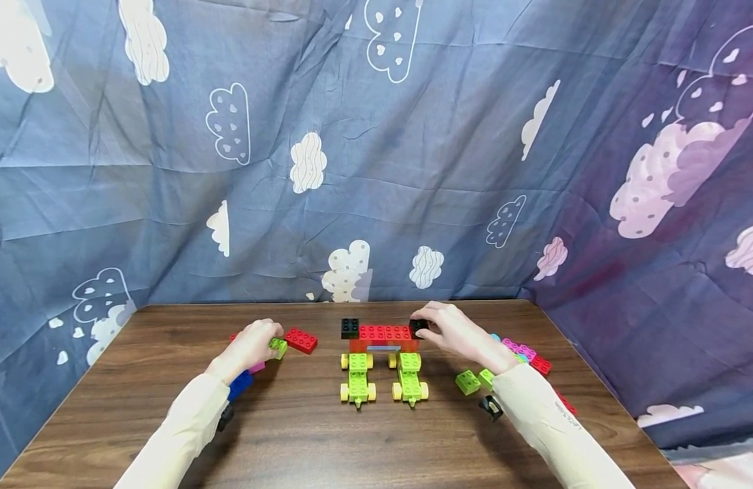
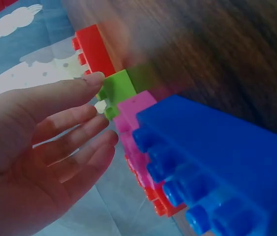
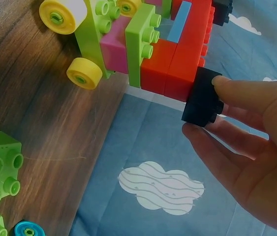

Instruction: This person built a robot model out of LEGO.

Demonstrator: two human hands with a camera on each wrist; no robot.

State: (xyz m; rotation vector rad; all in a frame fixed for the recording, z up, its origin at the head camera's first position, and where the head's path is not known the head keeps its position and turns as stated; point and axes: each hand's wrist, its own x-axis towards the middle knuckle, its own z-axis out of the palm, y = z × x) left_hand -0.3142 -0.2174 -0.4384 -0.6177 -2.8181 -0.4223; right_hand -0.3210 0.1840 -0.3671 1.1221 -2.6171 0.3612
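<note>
My right hand [image 1: 452, 329] pinches a black brick [image 3: 200, 98] between thumb and fingers, at the right end of a row of red bricks [image 1: 384, 332]. A second black brick [image 1: 350, 328] sits at the row's left end. The red row tops a build with two green wheeled bases [image 1: 357, 384] in front, their wheels yellow. On the left side, my left hand [image 1: 257, 344] reaches over a green brick [image 2: 120, 89], thumb tip right at its studs and the other fingers loosely extended. A pink brick [image 2: 136, 105] and a large blue brick [image 2: 217, 152] stand close by.
A red brick [image 1: 301, 341] lies just right of my left hand. Right of the build are loose green bricks [image 1: 467, 382], a black piece [image 1: 491, 407], purple pieces [image 1: 523, 351] and a red brick [image 1: 540, 365]. A cloud-patterned cloth [image 1: 376, 170] hangs behind the wooden table [image 1: 303, 435].
</note>
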